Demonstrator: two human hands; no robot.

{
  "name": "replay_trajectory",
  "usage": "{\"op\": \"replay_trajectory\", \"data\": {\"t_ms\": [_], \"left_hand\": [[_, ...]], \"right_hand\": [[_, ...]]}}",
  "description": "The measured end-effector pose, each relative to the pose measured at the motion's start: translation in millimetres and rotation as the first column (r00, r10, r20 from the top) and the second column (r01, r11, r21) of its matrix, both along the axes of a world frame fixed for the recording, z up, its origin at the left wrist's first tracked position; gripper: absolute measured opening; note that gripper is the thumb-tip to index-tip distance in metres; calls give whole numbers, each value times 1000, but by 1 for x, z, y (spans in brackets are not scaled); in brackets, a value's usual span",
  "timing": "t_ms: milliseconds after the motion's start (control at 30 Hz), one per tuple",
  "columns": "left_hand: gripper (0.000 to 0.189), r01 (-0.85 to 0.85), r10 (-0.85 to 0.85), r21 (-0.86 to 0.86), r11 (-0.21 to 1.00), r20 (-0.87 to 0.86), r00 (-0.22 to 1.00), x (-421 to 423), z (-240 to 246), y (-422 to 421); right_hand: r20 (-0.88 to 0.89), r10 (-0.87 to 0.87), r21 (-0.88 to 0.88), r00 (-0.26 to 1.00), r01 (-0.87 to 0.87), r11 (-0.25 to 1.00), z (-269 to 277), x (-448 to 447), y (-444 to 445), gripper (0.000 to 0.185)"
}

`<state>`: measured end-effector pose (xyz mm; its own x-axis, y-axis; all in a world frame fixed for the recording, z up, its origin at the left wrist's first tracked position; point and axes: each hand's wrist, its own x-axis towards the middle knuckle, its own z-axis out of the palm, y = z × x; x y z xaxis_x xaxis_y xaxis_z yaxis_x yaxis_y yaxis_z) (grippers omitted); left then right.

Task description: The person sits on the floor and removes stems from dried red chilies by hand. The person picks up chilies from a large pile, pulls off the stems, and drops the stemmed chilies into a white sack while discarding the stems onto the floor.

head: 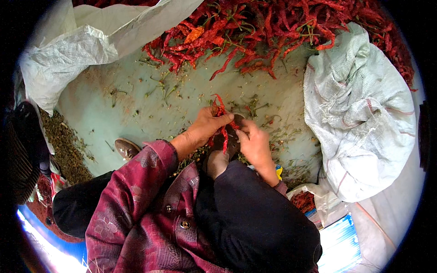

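Observation:
My left hand (207,125) grips a small bunch of wrinkled dried red chili peppers (224,136), its thumb laid across them. Some of the peppers stick up above the thumb and others hang below it. Just right of it, my right hand (255,141) has its thumb and fingertips pinched at the end of one pepper from the bunch. Both hands are over a brown shoe (227,143), which they partly cover. A large heap of dried red chili peppers (259,30) lies at the top of the view.
Loose green stems (164,87) and seeds litter the pale ground sheet (112,126). To the right slumps a white woven sack (362,116); another white sack (68,58) is at upper left. A bag of red peppers (304,201) stands at lower right, and a pile of stems (65,143) at left.

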<state>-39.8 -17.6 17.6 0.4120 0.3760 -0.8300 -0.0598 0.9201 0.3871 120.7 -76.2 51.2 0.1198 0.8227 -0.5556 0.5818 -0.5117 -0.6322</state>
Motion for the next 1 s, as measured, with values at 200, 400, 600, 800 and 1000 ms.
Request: {"op": "replay_trajectory", "data": {"t_ms": [200,400,600,800,1000], "left_hand": [[19,-96,96,-1,995,-6,995,-2,1,-2],[16,46,-38,51,998,-139,990,-6,5,2],[12,291,-196,897,333,-237,952,10,38,-3],[17,154,-168,332,931,11,986,19,49,-2],[21,-140,140,-78,987,-3,990,3,28,6]], "right_hand": [[-96,84,-93,992,-93,991,-6,10,6,19],[34,144,38,989,-145,989,1,-1,10,14],[110,110,224,988,-133,965,2,0,19,10],[479,219,165,850,-332,929,-16,27,61,15],[657,214,208,723,-447,870,-45,38,120,29]]}}
